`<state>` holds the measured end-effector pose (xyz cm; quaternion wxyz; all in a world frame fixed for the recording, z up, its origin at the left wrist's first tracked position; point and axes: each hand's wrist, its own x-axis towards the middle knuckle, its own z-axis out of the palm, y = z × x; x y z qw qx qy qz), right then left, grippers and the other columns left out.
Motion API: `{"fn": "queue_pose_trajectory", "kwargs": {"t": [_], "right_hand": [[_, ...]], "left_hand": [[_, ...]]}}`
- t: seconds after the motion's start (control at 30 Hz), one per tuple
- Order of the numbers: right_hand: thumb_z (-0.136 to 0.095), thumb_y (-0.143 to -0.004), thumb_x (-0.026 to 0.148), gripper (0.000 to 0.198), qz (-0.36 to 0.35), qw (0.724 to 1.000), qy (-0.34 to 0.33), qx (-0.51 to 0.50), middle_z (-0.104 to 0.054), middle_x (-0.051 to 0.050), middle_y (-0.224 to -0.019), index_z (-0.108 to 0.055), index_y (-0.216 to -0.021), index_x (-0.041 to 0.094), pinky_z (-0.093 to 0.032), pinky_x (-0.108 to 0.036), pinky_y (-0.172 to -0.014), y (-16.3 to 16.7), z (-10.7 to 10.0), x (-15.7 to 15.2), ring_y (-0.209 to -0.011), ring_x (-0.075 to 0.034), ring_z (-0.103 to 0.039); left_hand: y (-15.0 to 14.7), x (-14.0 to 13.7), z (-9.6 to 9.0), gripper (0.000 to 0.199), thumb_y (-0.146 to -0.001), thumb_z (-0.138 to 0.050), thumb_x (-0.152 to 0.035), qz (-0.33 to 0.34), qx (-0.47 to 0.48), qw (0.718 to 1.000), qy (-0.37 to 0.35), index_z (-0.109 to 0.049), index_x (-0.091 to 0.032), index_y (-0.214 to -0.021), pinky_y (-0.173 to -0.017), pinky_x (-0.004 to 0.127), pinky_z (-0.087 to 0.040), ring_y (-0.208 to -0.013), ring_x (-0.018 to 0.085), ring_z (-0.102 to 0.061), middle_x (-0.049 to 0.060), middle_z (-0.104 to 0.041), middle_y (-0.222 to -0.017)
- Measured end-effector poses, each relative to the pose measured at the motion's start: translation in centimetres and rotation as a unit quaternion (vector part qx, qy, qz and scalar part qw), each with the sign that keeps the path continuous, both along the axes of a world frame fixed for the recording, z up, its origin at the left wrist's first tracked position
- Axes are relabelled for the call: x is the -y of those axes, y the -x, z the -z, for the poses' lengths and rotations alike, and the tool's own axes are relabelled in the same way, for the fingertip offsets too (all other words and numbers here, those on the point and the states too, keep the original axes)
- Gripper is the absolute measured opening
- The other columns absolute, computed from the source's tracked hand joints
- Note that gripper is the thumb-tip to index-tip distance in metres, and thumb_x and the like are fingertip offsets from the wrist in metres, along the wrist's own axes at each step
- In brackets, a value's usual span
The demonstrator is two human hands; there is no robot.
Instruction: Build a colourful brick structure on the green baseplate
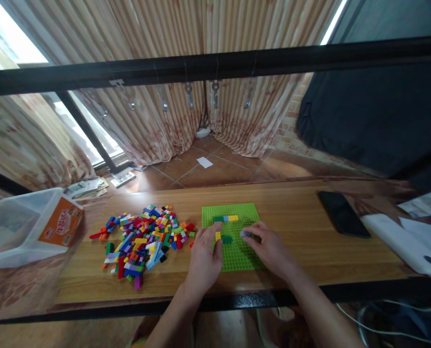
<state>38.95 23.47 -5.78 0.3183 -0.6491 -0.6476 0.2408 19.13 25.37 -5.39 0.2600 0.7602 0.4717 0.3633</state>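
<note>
A green building-brick baseplate (242,258) lies on the wooden table board. Across its upper part runs a row of a dark green brick (218,219), a light blue brick (226,219) and a yellow brick (233,218). Lower down, another yellow brick (217,236) and a dark green brick (227,239) sit side by side. My left hand (204,251) rests over the plate's left edge, thumb and forefinger apart around the lower yellow brick; I cannot tell whether they touch it. Above the plate's right side, my right hand (268,244) pinches a small pale grey-blue brick (243,233).
A loose heap of colourful bricks (143,241) spreads left of the baseplate. Beyond it stands a translucent plastic bin (23,227) with an orange label. To the right lie a black phone (342,213) and a white device (406,244). A black bar (215,67) with hanging hooks crosses ahead.
</note>
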Motion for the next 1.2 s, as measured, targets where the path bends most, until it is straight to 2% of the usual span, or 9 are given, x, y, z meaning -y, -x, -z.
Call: {"fn": "queue_pose_trajectory", "kwargs": {"t": [0.17,0.4,0.6,0.73,0.83,1.2], "right_hand": [[-0.059,-0.087,0.022,0.02,-0.061,0.995,0.01,0.082,-0.063,-0.006,-0.096,-0.072,-0.102,0.024,-0.044,-0.035,-0.086,0.9,-0.1,-0.1,-0.094,-0.021,-0.058],[-0.06,-0.087,0.021,0.022,-0.09,0.991,0.01,0.1,-0.062,-0.006,-0.096,-0.071,-0.106,0.024,-0.043,-0.037,-0.088,1.8,0.0,-0.7,-0.097,-0.021,-0.055],[-0.067,-0.08,0.022,0.034,-0.056,0.997,0.004,0.045,-0.064,-0.007,-0.101,-0.067,-0.115,0.022,-0.045,-0.037,-0.089,0.9,0.2,-0.7,-0.101,-0.022,-0.058],[-0.059,-0.086,0.029,0.021,-0.014,1.0,-0.003,-0.01,-0.067,-0.005,-0.097,-0.072,-0.102,0.022,-0.047,-0.036,-0.086,0.0,0.2,-0.8,-0.092,-0.02,-0.062],[-0.058,-0.087,0.032,0.019,-0.002,1.0,0.007,-0.018,-0.068,-0.005,-0.091,-0.075,-0.092,0.023,-0.048,-0.035,-0.082,-0.3,0.4,-0.8,-0.086,-0.019,-0.063],[-0.066,-0.082,0.028,0.011,0.001,1.0,0.011,0.011,-0.067,-0.003,-0.084,-0.077,-0.082,0.026,-0.047,-0.034,-0.079,0.2,1.2,-1.1,-0.082,-0.018,-0.063]], "left_hand": [[-0.2,-0.2,0.4,0.038,-0.086,-0.047,-0.008,0.013,-0.038,0.999,-0.017,-0.055,-0.02,-0.121,-0.093,0.041,-0.051,-0.106,0.021,-0.059,0.007,-0.069,-0.109],[-0.8,0.0,1.2,0.039,-0.086,-0.048,-0.008,0.04,-0.097,0.993,-0.047,-0.055,-0.018,-0.123,-0.097,0.044,-0.048,-0.107,0.023,-0.056,0.008,-0.068,-0.112],[-1.2,0.6,0.9,0.038,-0.087,-0.048,-0.01,0.074,-0.15,0.985,-0.051,-0.057,-0.019,-0.123,-0.101,0.046,-0.044,-0.114,0.025,-0.053,0.008,-0.066,-0.12],[-1.4,1.0,0.8,0.038,-0.088,-0.049,-0.013,0.076,-0.186,0.978,-0.058,-0.058,-0.021,-0.124,-0.101,0.049,-0.042,-0.118,0.027,-0.051,0.008,-0.063,-0.126],[-1.6,1.4,1.1,0.038,-0.089,-0.049,-0.016,0.066,-0.216,0.971,-0.073,-0.057,-0.023,-0.126,-0.101,0.051,-0.04,-0.121,0.028,-0.05,0.008,-0.061,-0.13],[-2.3,2.0,2.1,0.041,-0.09,-0.047,-0.017,0.045,-0.283,0.955,-0.081,-0.056,-0.023,-0.13,-0.102,0.06,-0.038,-0.124,0.032,-0.05,0.011,-0.06,-0.133]]}}
